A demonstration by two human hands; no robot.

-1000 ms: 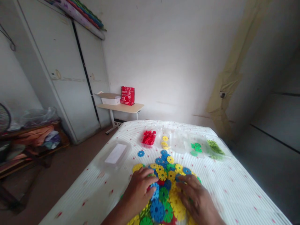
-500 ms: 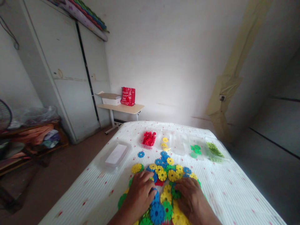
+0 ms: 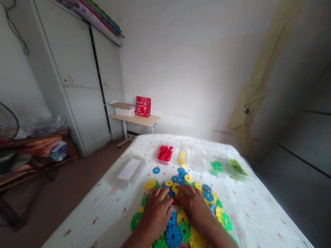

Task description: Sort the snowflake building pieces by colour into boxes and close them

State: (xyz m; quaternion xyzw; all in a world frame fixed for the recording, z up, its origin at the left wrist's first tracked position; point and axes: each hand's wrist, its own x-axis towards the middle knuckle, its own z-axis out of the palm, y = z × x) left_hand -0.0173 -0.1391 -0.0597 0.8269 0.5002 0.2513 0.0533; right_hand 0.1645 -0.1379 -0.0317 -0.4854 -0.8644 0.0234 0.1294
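Slotted plastic interlocking discs in blue, yellow, green and red lie joined in a large assembly at the near part of the table. My left hand [image 3: 157, 206] is curled over its left middle, fingertips beside a blue disc [image 3: 171, 193]. My right hand [image 3: 194, 204] reaches in from the right, its bent fingers on the discs next to a red piece [image 3: 176, 202]. The fingertips of both hands grip pieces close together, partly hidden. Between the wrists show a large blue disc [image 3: 174, 236] and a green disc [image 3: 184, 231]. A loose blue disc [image 3: 156, 170] lies beyond my left hand.
Farther back stand a clear tub of red discs [image 3: 164, 153], some yellow discs [image 3: 182, 160], a container with green discs [image 3: 216, 166] and one with light green pieces [image 3: 237, 167]. A clear lid with white paper [image 3: 129, 168] lies left on the patterned cloth [image 3: 95, 206].
My right hand has moved left and away from me, from the assembly's right side to beside my left hand. The left hand stays at nearly the same place. The view has shifted slightly.
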